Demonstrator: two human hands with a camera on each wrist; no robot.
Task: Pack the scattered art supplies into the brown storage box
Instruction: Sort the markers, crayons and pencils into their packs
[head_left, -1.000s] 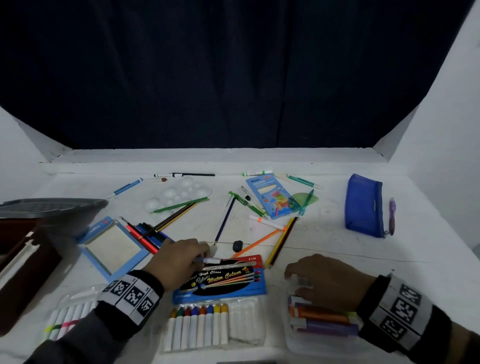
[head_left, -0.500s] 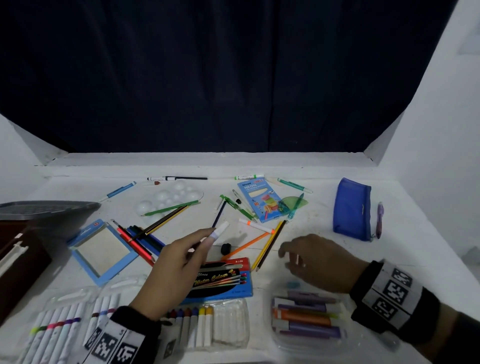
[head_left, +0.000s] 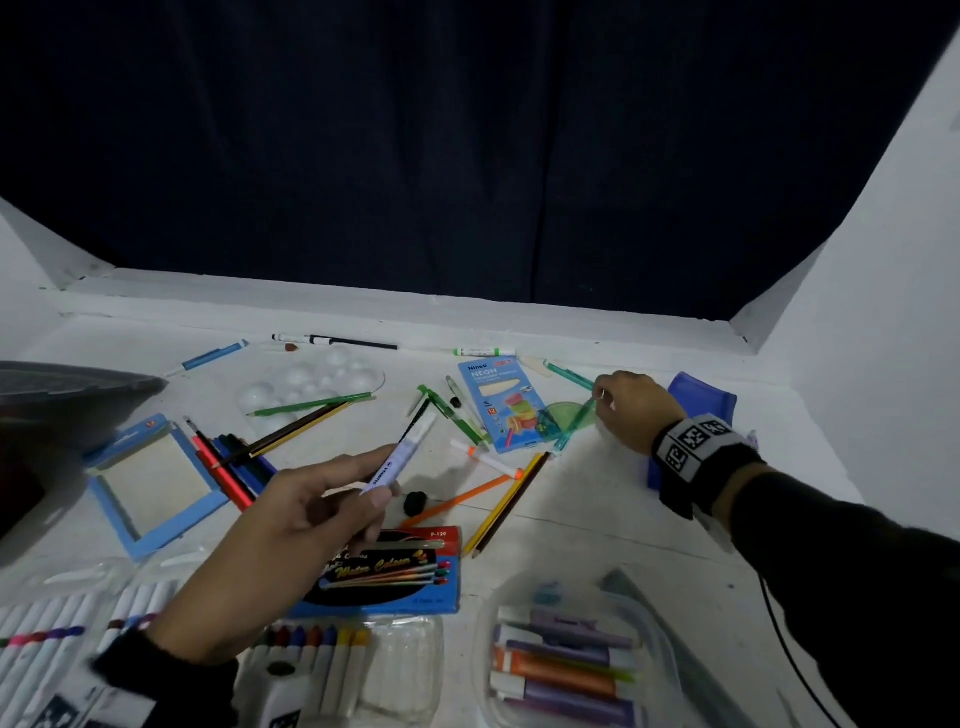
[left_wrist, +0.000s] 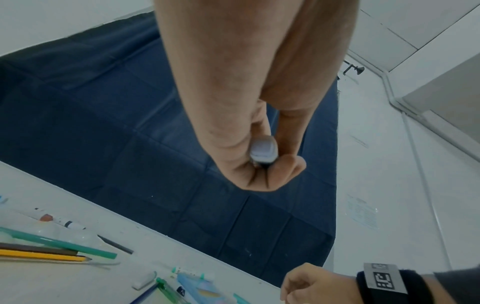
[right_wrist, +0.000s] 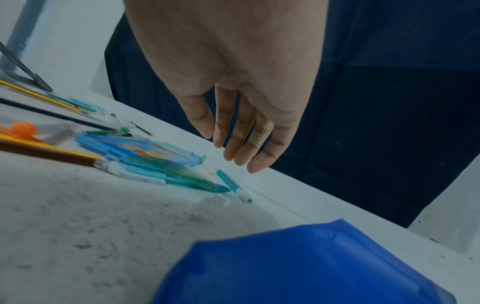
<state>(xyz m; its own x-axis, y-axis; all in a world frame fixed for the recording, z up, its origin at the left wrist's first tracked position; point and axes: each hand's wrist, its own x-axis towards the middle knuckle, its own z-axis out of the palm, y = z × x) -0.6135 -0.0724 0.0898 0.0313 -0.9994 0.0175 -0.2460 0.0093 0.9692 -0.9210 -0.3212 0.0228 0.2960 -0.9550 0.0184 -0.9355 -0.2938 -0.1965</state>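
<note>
My left hand is raised over the middle of the table and pinches a pale lilac marker between thumb and fingers. The left wrist view shows the marker's end in that grip. My right hand reaches to the far right, fingers straight and holding nothing. It hovers just above a teal marker and a green protractor. The brown storage box is a dark shape at the left edge under a grey lid.
A blue pouch lies just right of my right hand. A neon colour box, loose pencils, a white palette and a blue frame fill the middle. A watercolour box, crayons and a marker tub sit along the front.
My left hand has lifted the lilac marker off the table and holds it up. My right hand left the marker tub at the front and moved back and right to the teal marker.
</note>
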